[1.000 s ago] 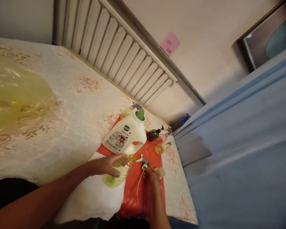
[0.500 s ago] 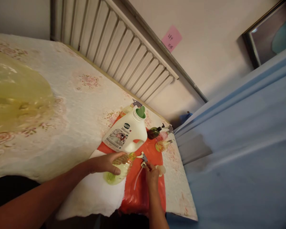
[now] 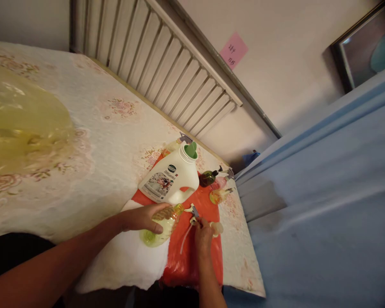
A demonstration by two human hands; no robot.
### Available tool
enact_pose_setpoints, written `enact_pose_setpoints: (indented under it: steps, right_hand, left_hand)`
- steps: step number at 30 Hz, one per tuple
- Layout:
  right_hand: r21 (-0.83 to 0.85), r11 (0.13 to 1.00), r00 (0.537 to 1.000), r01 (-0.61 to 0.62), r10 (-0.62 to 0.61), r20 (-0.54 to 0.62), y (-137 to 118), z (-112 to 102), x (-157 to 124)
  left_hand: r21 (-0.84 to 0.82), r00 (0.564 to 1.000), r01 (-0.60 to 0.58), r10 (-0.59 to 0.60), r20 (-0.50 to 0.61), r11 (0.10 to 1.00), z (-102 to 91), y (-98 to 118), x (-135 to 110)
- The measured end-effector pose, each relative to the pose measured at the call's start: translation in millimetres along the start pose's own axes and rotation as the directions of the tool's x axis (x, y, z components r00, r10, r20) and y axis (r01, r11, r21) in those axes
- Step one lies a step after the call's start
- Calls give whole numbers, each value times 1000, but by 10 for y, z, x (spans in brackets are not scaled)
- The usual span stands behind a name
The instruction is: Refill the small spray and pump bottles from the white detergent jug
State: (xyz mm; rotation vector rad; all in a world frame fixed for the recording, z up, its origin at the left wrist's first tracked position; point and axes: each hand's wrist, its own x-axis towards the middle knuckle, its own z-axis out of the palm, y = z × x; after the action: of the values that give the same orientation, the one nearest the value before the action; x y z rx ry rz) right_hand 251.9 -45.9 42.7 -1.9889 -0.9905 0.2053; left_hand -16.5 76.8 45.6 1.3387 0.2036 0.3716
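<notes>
My left hand [image 3: 146,218] is wrapped round a clear yellow-green bottle [image 3: 168,224], whose neck points up and to the right. In my right hand [image 3: 203,231] is a spray trigger head [image 3: 194,211], grey and white, with its thin dip tube [image 3: 185,240] hanging down over the red cover. The bottle and the trigger head are apart, a short way from each other. Right behind the bottle stands a large white detergent jug [image 3: 168,177] with a green pour spout [image 3: 191,149] in its open mouth. A small pale cap or cup [image 3: 217,229] lies beside my right hand.
A white towel [image 3: 128,265] and a red plastic sheet [image 3: 182,269] lie on the flowered tablecloth [image 3: 105,141]. Behind stand a dark pump bottle [image 3: 208,178] and a yellow spray bottle [image 3: 218,196]. A big yellow bag [image 3: 25,124] is at left, a radiator [image 3: 160,64] behind, a blue curtain [image 3: 314,205] at right.
The view has shifted very slightly. Both hands keep their holds on the bottle and the spray trigger head, with no clear movement of either.
</notes>
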Motion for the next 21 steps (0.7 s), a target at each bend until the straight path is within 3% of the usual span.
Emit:
enact_pose_setpoints:
  steps: [8,13,16,19,21]
  right_hand:
    - [15,1000,1000,12,-12,-6,-3,-14,-11]
    - [61,998,999,30,-28,-46,-199,-40,87]
    - [187,981,998,45,-50,26,-468,28,214]
    - [455,890,984,-4,-78,162,-783,153,344]
    - [528,849,959,-16,-137,250,-959,261,420]
  left_hand:
    - [-45,999,-27,28,19,999,-9,-12,-7]
    - [-43,1000,-1,1,-5,999,-17,-26,-12]
    - [-42,1000,-23,24,3,999,-17,-21,-13]
    - [-51,999,-36,37,12,998,-24,-32,-15]
    - [-49,999,-42,43,14,998,-31,-42,-19]
